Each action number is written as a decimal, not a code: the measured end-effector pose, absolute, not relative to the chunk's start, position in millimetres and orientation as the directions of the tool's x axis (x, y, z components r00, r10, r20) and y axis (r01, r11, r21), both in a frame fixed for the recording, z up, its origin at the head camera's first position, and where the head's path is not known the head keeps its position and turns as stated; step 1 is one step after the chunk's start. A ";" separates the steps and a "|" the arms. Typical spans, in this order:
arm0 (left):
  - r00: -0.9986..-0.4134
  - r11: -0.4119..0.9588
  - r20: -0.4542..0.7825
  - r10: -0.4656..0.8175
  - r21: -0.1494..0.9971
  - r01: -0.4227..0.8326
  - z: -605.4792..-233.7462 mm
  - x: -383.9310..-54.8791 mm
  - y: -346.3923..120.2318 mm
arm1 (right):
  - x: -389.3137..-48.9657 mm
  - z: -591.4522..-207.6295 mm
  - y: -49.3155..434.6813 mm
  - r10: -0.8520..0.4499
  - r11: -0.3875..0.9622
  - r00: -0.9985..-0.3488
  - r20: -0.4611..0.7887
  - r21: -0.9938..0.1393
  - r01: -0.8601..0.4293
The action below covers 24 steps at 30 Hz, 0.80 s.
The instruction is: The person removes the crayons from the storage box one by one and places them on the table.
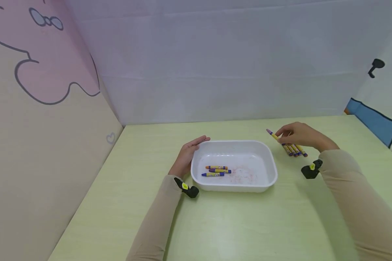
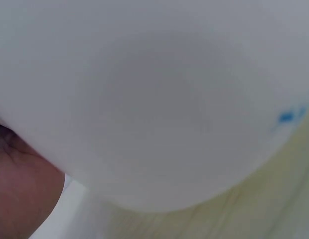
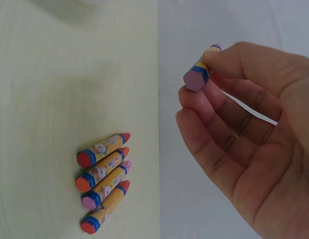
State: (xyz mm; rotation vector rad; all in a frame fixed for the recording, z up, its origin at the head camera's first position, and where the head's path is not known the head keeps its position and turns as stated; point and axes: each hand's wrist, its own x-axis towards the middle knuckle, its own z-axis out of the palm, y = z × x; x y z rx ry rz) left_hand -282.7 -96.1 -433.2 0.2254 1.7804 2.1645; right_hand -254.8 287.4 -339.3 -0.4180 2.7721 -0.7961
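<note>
In the head view a white tray (image 1: pixel 235 188) holds an orange crayon (image 1: pixel 216 167), a purple crayon (image 1: pixel 220 170) and a blue crayon (image 1: pixel 212 174), all in its left half. My left hand (image 1: pixel 184 157) rests against the tray's back left corner with its fingers extended; in the left wrist view the tray wall (image 2: pixel 159 99) hides most of it. Off the tray's right side, my right hand (image 1: pixel 300 135) pinches a light purple crayon (image 3: pixel 197 77) between thumb and fingers. Below it, several crayons (image 3: pixel 104 172) in yellow wrappers lie side by side on the table.
The pale yellow-green table (image 1: pixel 248 224) ends at a white backdrop (image 1: pixel 232 72) behind the tray. A printed side wall (image 1: pixel 45 145) stands at the left. Reddish marks (image 1: pixel 243 175) show on the tray floor.
</note>
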 end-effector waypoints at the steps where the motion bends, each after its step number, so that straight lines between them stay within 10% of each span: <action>1: -0.934 -0.166 -0.082 0.348 0.975 -0.148 -432.9 -282.5 -96.1 | -254.4 -341.0 291.5 -0.319 0.819 -0.939 -0.132 -0.537 -0.203; 24: -0.932 -0.159 -0.075 0.355 0.977 -0.139 -432.9 -281.2 -97.2 | -236.4 -376.7 347.7 -0.073 0.872 -0.978 -0.197 -0.489 0.033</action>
